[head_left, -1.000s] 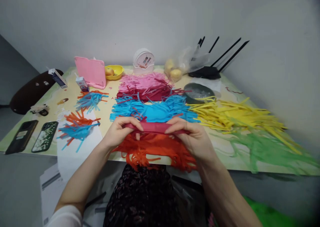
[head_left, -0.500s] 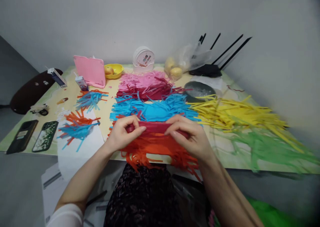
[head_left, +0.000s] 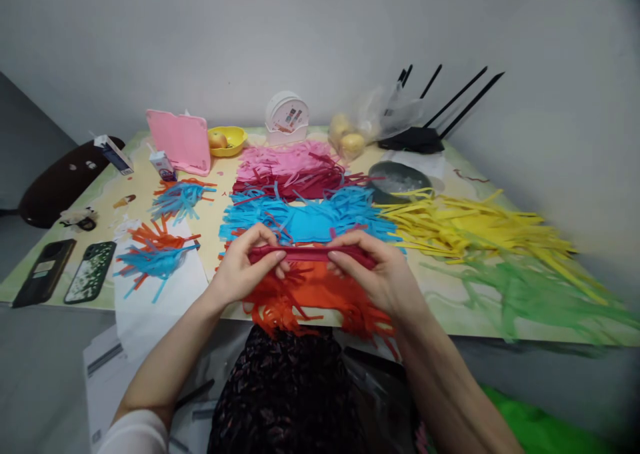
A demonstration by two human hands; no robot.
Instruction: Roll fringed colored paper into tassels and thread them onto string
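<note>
Between my hands a dark red strip of fringed tissue paper (head_left: 306,254) is held level, narrow and folded or rolled. My left hand (head_left: 250,267) pinches its left end between thumb and fingers; some red strands hang below that hand. The right end is pinched by my right hand (head_left: 375,267). Beneath lies orange fringed paper (head_left: 320,289), its cut strips reaching the table's front edge. Just beyond my hands is blue fringed paper (head_left: 310,222), and behind it are dark red fringed paper (head_left: 300,182) and pink fringed paper (head_left: 287,161).
Yellow fringed paper (head_left: 480,226) and green fringed paper (head_left: 530,294) spread to the right. Orange-and-blue tassels (head_left: 157,262), two phones (head_left: 90,273), a pink tablet case (head_left: 180,141) and a yellow bowl (head_left: 235,149) are leftward. A dark round dish (head_left: 400,181) stands behind the yellow paper.
The dark red strip between my hands has become narrower, and its strands now hang below my left hand. Both hands have stayed in nearly the same place.
</note>
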